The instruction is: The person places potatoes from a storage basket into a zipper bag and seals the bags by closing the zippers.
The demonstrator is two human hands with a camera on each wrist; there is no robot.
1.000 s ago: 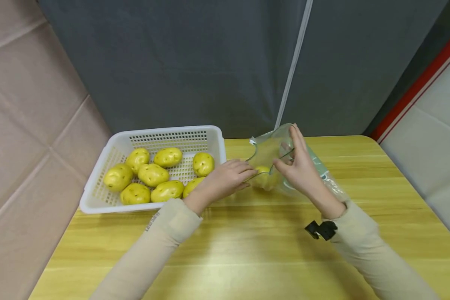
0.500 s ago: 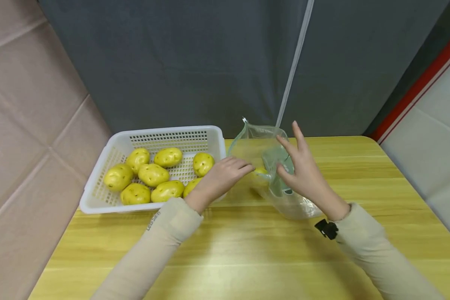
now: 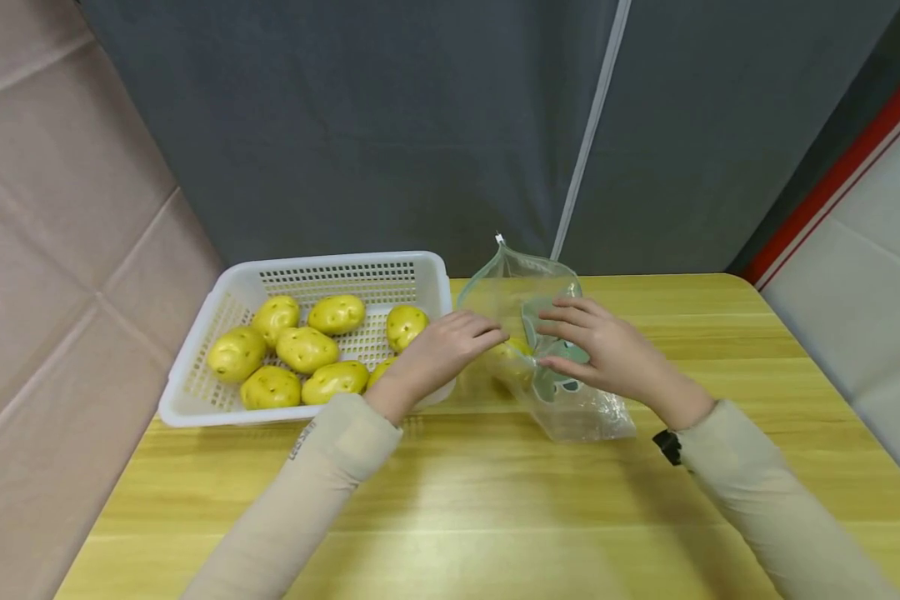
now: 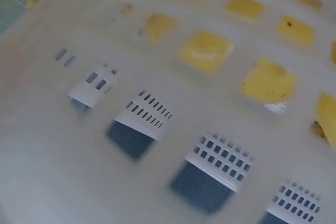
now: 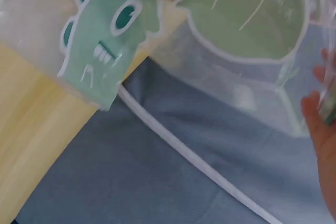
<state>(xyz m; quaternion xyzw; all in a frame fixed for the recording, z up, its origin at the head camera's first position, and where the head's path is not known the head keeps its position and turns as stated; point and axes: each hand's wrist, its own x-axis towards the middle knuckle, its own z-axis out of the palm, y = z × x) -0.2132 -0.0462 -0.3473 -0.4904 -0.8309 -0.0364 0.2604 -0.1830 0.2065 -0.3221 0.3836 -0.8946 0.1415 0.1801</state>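
A clear zip bag (image 3: pixel 588 421) with a green cartoon print lies on the table, its mouth lifted and spread toward the left. One yellow potato (image 3: pixel 512 367) shows through its plastic. My left hand (image 3: pixel 450 346) pinches the near edge of the bag's mouth, close to the basket's right end; its fingertips are partly hidden. My right hand (image 3: pixel 607 350) is over the bag's printed side, fingers extended and thumb apart, with nothing gripped. In the right wrist view the green print (image 5: pixel 113 38) fills the upper part, with fingers (image 5: pixel 317 129) at the right edge.
A white perforated basket (image 3: pixel 195 400) stands at left, holding several potatoes (image 3: pixel 306 350); its wall (image 4: pixel 173 156) fills the left wrist view. A grey curtain (image 3: pixel 382 142) hangs behind the wooden table (image 3: pixel 450 508). A red-edged white panel (image 3: pixel 870 250) is at right.
My right hand has let go of the bag's edge and moved down and slightly right over its side. The bag's mouth has swung up and left; my left hand stays nearly in place.
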